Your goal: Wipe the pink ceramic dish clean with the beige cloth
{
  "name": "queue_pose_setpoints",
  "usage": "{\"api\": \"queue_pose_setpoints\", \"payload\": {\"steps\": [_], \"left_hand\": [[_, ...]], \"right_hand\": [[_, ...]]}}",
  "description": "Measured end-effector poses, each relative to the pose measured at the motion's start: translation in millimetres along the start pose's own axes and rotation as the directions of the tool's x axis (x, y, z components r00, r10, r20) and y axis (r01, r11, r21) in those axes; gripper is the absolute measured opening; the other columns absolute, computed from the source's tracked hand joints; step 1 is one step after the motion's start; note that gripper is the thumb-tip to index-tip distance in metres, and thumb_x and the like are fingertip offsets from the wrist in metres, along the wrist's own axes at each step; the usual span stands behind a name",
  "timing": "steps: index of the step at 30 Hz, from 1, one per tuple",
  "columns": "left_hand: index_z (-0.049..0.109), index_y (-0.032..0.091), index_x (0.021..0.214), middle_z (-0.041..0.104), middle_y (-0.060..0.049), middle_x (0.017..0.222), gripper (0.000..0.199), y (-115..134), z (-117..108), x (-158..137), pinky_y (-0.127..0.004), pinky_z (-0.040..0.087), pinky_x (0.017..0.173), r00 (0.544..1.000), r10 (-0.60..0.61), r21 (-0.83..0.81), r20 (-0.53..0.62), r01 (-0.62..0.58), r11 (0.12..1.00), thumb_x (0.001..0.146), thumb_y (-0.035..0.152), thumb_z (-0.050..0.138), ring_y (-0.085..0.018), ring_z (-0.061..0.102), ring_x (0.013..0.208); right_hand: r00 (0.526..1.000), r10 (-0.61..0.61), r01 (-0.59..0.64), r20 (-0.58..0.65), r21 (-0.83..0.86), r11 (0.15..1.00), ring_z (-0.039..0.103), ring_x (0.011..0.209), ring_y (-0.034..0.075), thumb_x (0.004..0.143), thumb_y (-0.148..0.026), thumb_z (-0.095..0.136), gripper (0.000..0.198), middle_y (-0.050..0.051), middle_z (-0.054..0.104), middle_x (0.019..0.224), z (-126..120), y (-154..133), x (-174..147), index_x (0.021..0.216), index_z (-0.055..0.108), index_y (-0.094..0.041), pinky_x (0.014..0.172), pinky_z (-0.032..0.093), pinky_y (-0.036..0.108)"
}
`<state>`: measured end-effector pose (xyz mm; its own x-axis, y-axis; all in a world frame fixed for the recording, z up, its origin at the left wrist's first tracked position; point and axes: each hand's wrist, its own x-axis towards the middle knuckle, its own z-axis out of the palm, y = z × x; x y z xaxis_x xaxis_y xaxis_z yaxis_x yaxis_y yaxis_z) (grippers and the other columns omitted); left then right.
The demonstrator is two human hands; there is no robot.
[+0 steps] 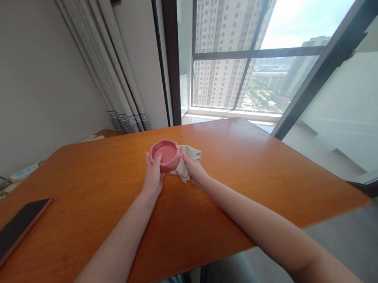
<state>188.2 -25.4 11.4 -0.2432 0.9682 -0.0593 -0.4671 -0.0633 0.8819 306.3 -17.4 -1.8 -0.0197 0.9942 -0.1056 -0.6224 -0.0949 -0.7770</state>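
Observation:
A pink bowl (166, 151) with a wavy, petal-like rim is held up above the wooden table, its inside facing me. My left hand (153, 173) grips its left side, the thumb over the rim and the other fingers around and beneath it. My right hand (194, 169) is closed on a beige cloth (189, 153), which lies against the bowl's right outer side. Part of the cloth hangs down below the bowl. The right fingertips are partly hidden by the cloth.
The wooden table (257, 167) spans the view. At the left lies a dark flat tablet-like slab (18, 231) with a reddish edge. Beyond the left edge is a white power strip (26, 172). A grey curtain (107, 57) and a large window (230, 79) stand behind.

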Motion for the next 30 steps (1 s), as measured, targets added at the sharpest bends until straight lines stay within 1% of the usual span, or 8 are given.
{"api": "queue_pose_setpoints", "payload": {"steps": [5,9,13,16,19,22,26,30], "left_hand": [[0.055,0.023,0.115,0.065,-0.007,0.105,0.051,4.3,-0.1,-5.0,-0.026,0.053,0.068,0.971,-0.215,0.128,0.109,0.201,0.971,0.073,0.049,0.067,-0.015,0.063,0.082],[0.059,0.022,0.112,0.067,-0.008,0.101,0.044,8.8,-0.7,-7.5,-0.030,0.055,0.062,0.918,-0.381,0.198,0.108,0.356,0.913,0.079,0.050,0.059,-0.016,0.063,0.074],[0.061,0.020,0.111,0.066,-0.006,0.101,0.036,8.3,-0.9,-3.0,-0.025,0.052,0.056,0.958,-0.288,0.050,0.002,0.287,0.956,0.086,0.042,0.047,-0.014,0.061,0.070],[0.060,0.020,0.109,0.065,-0.004,0.101,0.032,4.5,-2.6,2.9,-0.023,0.052,0.061,0.985,-0.162,-0.048,-0.066,0.159,0.986,0.086,0.038,0.047,-0.013,0.061,0.075],[0.058,0.024,0.109,0.064,-0.001,0.106,0.032,-0.3,-5.7,7.0,-0.021,0.052,0.070,0.999,-0.038,-0.039,-0.031,0.037,0.999,0.078,0.026,0.061,-0.012,0.061,0.084],[0.055,0.026,0.110,0.063,-0.001,0.105,0.044,-2.5,-6.7,6.6,-0.023,0.053,0.071,0.991,-0.125,0.008,0.035,0.125,0.992,0.069,0.017,0.069,-0.012,0.061,0.082],[0.056,0.021,0.109,0.065,-0.005,0.097,0.038,-1.0,-2.7,0.4,-0.026,0.052,0.062,0.955,-0.282,0.060,0.097,0.277,0.959,0.074,0.031,0.065,-0.014,0.061,0.073],[0.056,0.020,0.111,0.066,-0.005,0.095,0.036,1.3,-2.8,0.2,-0.025,0.050,0.057,0.965,-0.262,-0.018,-0.004,0.262,0.965,0.080,0.037,0.055,-0.015,0.061,0.072]], "right_hand": [[0.993,-0.032,0.024,-0.115,-0.068,0.997,0.070,0.076,0.018,0.082,-0.034,0.060,0.022,0.006,0.072,0.084,-13.0,-8.6,7.5,0.096,0.062,-0.017,0.063,0.058,0.029],[0.996,0.021,-0.030,-0.089,-0.096,0.995,0.070,0.074,0.017,0.083,-0.029,0.058,0.018,0.006,0.072,0.085,-17.9,-14.1,12.4,0.095,0.062,-0.016,0.064,0.057,0.027],[0.988,0.063,-0.079,-0.138,-0.112,0.991,0.069,0.084,0.017,0.085,-0.030,0.056,0.017,0.007,0.072,0.094,-8.3,-12.4,5.4,0.093,0.063,-0.017,0.073,0.057,0.026],[0.994,0.111,-0.111,-0.012,-0.147,0.983,0.069,0.086,0.016,0.083,-0.027,0.060,0.018,0.005,0.072,0.096,-1.2,-7.9,-2.6,0.099,0.063,-0.019,0.078,0.057,0.027],[0.989,0.133,-0.124,0.065,-0.133,0.983,0.069,0.082,0.014,0.082,-0.023,0.062,0.020,0.003,0.072,0.092,-1.1,-3.6,-5.4,0.101,0.062,-0.018,0.078,0.057,0.025],[0.998,0.059,-0.061,-0.022,-0.098,0.993,0.068,0.069,0.013,0.082,-0.028,0.062,0.020,0.003,0.071,0.081,-7.7,-3.9,-0.9,0.098,0.061,-0.017,0.064,0.058,0.022],[0.997,0.006,-0.020,-0.071,-0.198,0.980,0.059,0.045,0.011,0.080,-0.040,0.064,0.027,-0.001,0.064,0.057,-17.1,-10.6,9.0,0.094,0.059,-0.017,0.038,0.048,0.018],[0.993,-0.046,0.017,-0.109,-0.260,0.966,0.065,0.058,0.013,0.078,-0.037,0.063,0.023,0.001,0.068,0.066,-18.3,-11.9,12.6,0.091,0.061,-0.018,0.048,0.052,0.020]]}}
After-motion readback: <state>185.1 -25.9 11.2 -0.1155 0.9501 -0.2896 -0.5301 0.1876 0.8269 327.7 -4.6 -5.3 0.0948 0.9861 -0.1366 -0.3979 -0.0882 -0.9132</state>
